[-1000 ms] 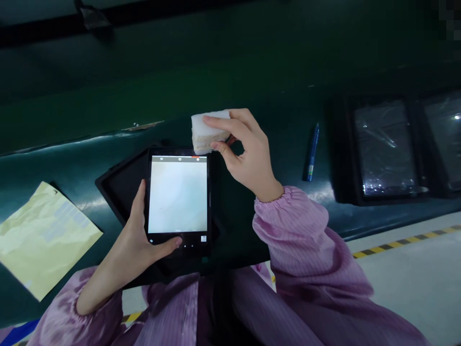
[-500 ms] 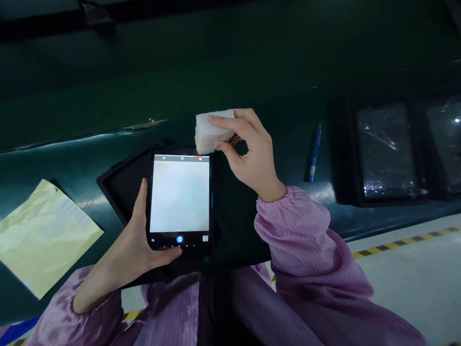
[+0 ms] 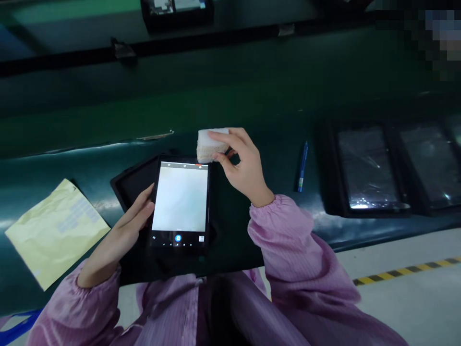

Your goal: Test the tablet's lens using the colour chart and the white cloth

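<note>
A tablet with a bright, nearly blank screen and a row of camera-style icons is in front of me. My left hand grips its left edge, thumb along the side and the fingers partly hidden behind. Between the thumb and fingers of my right hand is a white block that looks like foam, with a rough, yellowish side. The block is at the tablet's upper right corner; whether it touches, I cannot tell.
A black tray lies partly under the tablet. Yellow paper is at left, a blue pen at right. Black trays with plastic-covered contents stand farther right. A black box is at the back.
My left thumb has moved off the tablet's lower bezel to its left edge. The right hand keeps the white block at the same corner. The view has shifted, showing more of the back.
</note>
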`<control>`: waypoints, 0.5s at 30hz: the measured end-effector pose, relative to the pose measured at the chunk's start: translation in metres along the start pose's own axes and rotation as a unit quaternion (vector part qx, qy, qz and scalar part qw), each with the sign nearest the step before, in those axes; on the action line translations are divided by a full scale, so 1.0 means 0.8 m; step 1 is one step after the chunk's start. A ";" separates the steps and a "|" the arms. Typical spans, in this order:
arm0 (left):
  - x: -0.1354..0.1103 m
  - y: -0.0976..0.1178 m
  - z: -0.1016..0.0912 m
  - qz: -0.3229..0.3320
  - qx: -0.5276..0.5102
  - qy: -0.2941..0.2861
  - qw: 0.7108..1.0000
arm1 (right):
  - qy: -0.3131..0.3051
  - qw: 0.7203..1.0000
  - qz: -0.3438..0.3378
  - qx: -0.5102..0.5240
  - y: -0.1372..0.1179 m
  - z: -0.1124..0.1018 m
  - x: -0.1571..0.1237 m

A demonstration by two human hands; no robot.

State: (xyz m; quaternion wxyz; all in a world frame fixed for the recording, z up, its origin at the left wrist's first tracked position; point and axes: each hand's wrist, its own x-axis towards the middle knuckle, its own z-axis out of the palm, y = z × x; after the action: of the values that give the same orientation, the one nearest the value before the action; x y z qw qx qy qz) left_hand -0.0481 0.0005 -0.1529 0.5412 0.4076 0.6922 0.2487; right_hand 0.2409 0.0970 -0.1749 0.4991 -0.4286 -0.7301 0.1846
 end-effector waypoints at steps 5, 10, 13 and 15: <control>0.012 -0.014 0.007 -0.022 -0.122 0.051 0.991 | -0.003 1.000 0.014 0.004 -0.001 -0.005 0.001; -0.014 -0.028 0.008 0.027 -0.155 0.118 0.980 | 0.057 0.997 0.055 0.020 0.000 -0.018 0.007; -0.043 -0.041 0.011 -0.006 -0.198 0.198 0.960 | 0.089 0.993 0.075 0.025 0.001 -0.025 0.009; -0.055 -0.050 0.016 -0.027 -0.216 0.228 0.949 | 0.099 0.992 0.078 0.028 0.003 -0.027 0.009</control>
State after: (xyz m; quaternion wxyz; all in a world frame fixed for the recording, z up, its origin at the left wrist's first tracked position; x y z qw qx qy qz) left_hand -0.0442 -0.0593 -0.1642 0.4503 0.1938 0.7378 0.4640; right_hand 0.2600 0.1011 -0.1630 0.5649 -0.4866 -0.6358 0.1998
